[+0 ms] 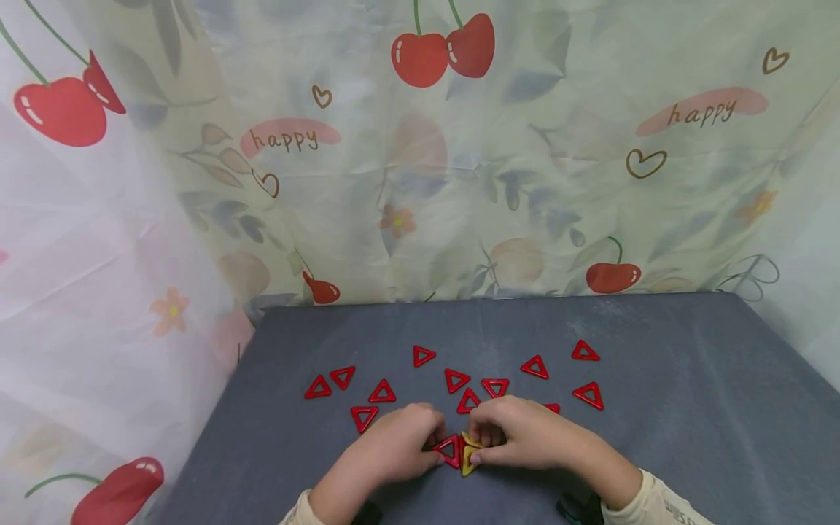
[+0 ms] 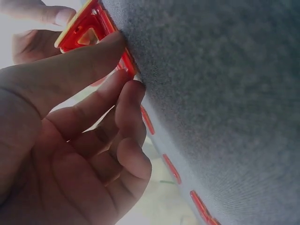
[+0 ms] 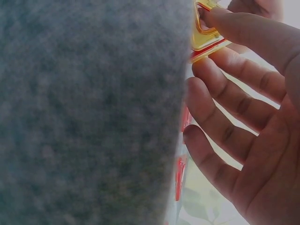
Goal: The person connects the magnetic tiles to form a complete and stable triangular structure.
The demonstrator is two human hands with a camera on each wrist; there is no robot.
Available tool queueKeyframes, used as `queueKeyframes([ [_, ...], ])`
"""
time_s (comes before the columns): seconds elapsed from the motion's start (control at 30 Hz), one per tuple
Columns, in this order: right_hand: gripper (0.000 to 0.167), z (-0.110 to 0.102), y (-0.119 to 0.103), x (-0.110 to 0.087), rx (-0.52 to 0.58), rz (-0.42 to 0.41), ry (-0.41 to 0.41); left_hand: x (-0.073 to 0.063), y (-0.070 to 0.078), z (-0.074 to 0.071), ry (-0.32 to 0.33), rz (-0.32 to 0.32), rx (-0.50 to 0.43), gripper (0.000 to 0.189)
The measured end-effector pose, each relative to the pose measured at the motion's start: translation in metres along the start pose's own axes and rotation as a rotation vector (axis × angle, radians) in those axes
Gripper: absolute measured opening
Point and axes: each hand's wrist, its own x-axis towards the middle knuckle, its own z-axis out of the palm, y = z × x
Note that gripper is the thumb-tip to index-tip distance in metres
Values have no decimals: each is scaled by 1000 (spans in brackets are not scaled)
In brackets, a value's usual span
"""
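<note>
Near the front of the table, my left hand point(image 1: 403, 443) pinches a red triangular tile point(image 1: 457, 452) with an open centre between thumb and fingers. My right hand point(image 1: 528, 435) pinches a yellow triangular tile point(image 1: 467, 462) right against the red one's side. In the left wrist view, the thumb lies across the red tile point(image 2: 104, 21), which has a yellow edge along one side. The right wrist view has the thumb on the yellow tile point(image 3: 202, 43), a red strip showing at its lower edge, the other fingers loosely bent. Fingers partly hide both tiles.
Several loose red triangular tiles lie scattered beyond the hands, including one beside the left wrist point(image 1: 364, 418) and one at the far right point(image 1: 585, 351). A grey cloth covers the table point(image 1: 689, 379). A printed curtain point(image 1: 459, 219) hangs behind its back edge.
</note>
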Motion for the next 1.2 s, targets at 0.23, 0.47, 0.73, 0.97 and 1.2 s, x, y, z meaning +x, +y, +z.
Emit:
queueKeyframes([
  [0.23, 17, 1, 1, 0, -1, 2, 1, -1, 0, -2, 15, 42, -63, 17],
  [0.47, 16, -1, -1, -1, -2, 9, 4, 2, 0, -5, 24, 119, -192, 10],
  [0.73, 16, 0, 0, -1, 2, 8, -1, 5, 0, -5, -6, 215, -315, 16],
  [0.97, 16, 0, 2, 0, 8, 5, -8, 4, 1, -5, -6, 224, -314, 15],
  [1.2, 15, 0, 2, 0, 20, 12, -17, 4, 0, -5, -20, 226, -329, 13],
])
